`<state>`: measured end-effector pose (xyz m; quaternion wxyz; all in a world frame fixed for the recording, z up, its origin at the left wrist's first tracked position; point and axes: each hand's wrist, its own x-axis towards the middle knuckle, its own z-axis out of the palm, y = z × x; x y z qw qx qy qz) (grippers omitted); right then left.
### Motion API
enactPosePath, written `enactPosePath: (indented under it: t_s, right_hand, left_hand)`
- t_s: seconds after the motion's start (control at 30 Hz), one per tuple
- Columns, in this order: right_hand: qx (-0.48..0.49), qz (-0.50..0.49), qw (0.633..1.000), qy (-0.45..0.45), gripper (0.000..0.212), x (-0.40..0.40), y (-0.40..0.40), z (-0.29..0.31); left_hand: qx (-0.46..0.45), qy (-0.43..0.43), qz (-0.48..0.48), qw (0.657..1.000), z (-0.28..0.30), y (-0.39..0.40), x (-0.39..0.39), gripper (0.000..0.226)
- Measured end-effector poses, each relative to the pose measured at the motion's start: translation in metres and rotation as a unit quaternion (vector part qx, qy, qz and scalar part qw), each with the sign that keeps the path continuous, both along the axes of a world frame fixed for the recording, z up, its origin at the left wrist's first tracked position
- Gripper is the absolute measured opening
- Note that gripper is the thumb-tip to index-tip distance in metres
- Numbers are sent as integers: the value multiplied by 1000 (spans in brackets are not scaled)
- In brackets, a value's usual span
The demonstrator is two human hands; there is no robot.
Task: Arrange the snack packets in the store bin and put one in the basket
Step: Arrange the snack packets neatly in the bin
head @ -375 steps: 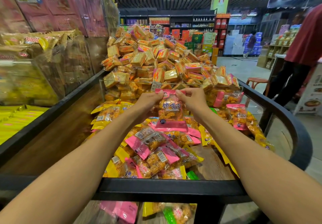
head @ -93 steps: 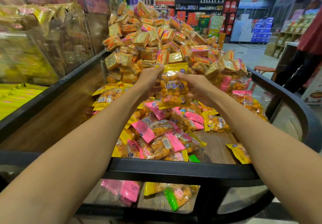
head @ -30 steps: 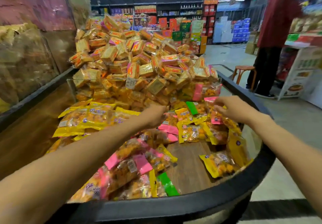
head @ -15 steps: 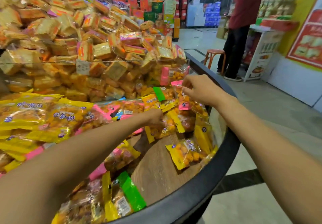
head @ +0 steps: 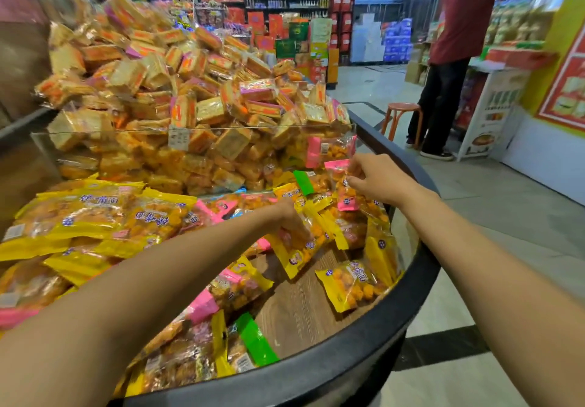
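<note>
Most packets just inside the rim [head: 316, 371] lie loose, scattered over bare wood, so arranging looks far from done; further in, the left hand [head: 292, 219] is closed on a yellow packet [head: 300, 251] mid-bin; beyond it, nearer the rim's far curve, the right hand [head: 375, 178] pinches a pink packet [head: 343, 185] off the heap; no basket shows, so that step remains.
</note>
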<state>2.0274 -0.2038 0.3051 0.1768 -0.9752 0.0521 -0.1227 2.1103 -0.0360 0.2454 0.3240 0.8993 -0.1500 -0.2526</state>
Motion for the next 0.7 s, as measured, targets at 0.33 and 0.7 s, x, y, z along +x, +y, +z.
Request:
enactPosePath:
  t_s: [0.33, 0.7]
  right_hand:
    - [-40, -11, 999, 17, 14, -13, 22, 5]
    - [88, 108, 989, -40, 32, 10, 189, 41]
  left_hand:
    - [-214, -48, 118, 968, 97, 141, -6, 18]
    - [-320, -28, 195, 927, 78, 236, -34, 22]
